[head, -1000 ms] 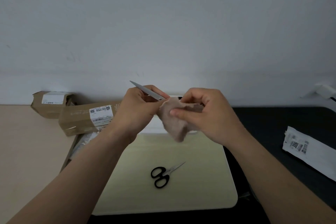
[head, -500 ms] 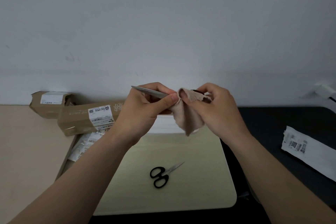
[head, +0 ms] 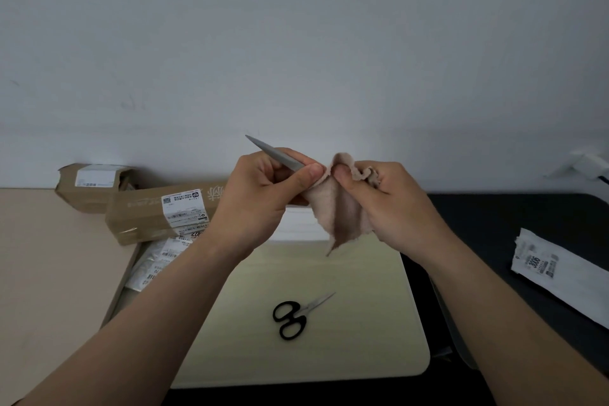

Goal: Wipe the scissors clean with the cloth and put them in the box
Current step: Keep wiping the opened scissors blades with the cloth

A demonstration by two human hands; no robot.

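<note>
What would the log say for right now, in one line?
stage: wiping | left hand: grips scissors, blade up-left | right hand: pinches cloth beside blade | second scissors: flat on board

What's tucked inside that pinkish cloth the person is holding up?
A grey scissor blade sticks out of the left hand and points toward the cloth, which the right hand pinches. The rest of the scissors is covered by folds and fingers, so it cannot be seen.

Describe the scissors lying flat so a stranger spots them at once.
Find the pale board in the foreground. The scissors lie near its middle. Unlike the pair the left hand holds against the cloth, they lie untouched, black handles showing.
</note>
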